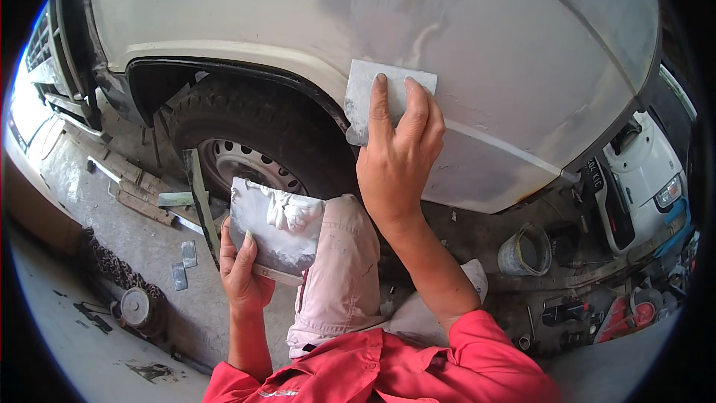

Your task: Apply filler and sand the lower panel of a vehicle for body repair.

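Head view: filler spreader (362, 97) sat under the right hand (400, 155), against the pale body panel (492, 82) ahead.
Right-hand grip: on the spreader, fingers over its face, thumb hidden.
Left hand (242, 269): clamped on mixing plate (250, 216), thumb on top.
Spreader handling: looked light, thin, fairly stiff; probably slick if smeared; near edge seemed the best hold.
Putty (291, 211): white heap on plate, beyond left thumb; looked soft, sticky.
Bucket (509, 256): right of right hand, lidless, contents unclear.
Can (136, 306): left of left hand, lidded, contents hidden.
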`<state>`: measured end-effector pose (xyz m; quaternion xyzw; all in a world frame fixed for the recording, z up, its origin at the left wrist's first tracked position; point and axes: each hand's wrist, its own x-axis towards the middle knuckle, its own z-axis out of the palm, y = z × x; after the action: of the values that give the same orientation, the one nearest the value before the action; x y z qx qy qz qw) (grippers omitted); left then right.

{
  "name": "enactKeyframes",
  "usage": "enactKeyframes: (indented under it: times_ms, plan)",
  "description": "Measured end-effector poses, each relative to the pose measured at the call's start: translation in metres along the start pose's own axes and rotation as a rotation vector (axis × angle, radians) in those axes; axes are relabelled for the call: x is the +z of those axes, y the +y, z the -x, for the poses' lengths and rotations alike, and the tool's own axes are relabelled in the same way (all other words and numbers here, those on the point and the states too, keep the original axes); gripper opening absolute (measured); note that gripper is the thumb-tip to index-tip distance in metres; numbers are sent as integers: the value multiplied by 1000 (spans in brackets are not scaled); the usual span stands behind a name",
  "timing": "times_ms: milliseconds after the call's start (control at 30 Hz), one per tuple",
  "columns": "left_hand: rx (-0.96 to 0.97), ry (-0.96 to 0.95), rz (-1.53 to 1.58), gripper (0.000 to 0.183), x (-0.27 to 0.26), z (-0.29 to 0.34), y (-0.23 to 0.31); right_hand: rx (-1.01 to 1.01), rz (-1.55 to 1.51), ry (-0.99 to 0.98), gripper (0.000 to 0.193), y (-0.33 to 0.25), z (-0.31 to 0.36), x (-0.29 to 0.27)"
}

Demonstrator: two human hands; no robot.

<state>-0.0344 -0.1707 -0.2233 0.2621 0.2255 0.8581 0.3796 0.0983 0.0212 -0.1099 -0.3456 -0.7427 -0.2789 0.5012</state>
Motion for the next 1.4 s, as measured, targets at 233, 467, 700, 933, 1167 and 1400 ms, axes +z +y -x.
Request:
enactKeyframes:
  times_ms: [233,467,700,933,1167,1400]
  plan:
    - [-17,48,-35,51,-8,2,-2,84,90,-91,46,-3,24,-9]
    - [3,43,-70,60,-12,1,-7,137,-64,-304,48,-2,39,-42]
    - [44,-22,-179,52,5,-3,-22,101,-575,-286,67,37,82,-91]
    - [-3,-137,-465,44,40,1,-47,9,-670,-310,67,46,104,-101]
    - [240,-332,-866,40,70,7,-67,180,-747,-434,65,67,121,-109]
    - [346,-52,-616,46,73,-14,-65,318,-520,-180,65,97,125,-83]
